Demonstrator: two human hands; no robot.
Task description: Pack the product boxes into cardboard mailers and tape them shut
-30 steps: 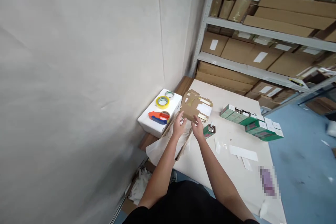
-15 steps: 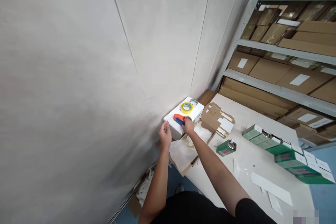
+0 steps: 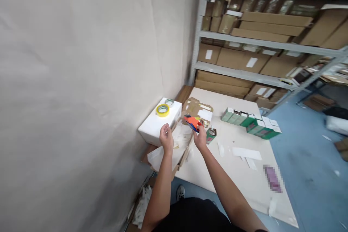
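An orange and blue tape dispenser [image 3: 193, 121] is gripped in my right hand [image 3: 200, 137], raised over the open cardboard box on the table. Some tape roll shows at its right side. My left hand [image 3: 166, 138] hangs beside the white foam box, fingers loosely curved and apart, holding nothing. On top of the white foam box [image 3: 152, 125] lie a yellow tape roll [image 3: 162, 110] and a thinner, pale tape roll [image 3: 169, 102]. Below my hands, white wrapping sheets [image 3: 181, 134] fill part of the open cardboard box [image 3: 182, 159].
A flattened carton [image 3: 197, 108] and a small green box [image 3: 211, 135] lie past my right hand. Several green-and-white boxes [image 3: 251, 123] line the far side of the table [image 3: 228, 177]. White strips [image 3: 247, 153] lie nearer. Shelves with cartons [image 3: 239, 59] stand behind; a wall [image 3: 108, 79] is on the left.
My right hand has lifted the tape dispenser off the white foam box and carried it right, over the open cardboard box. My view has turned to the right. My left hand stays empty.
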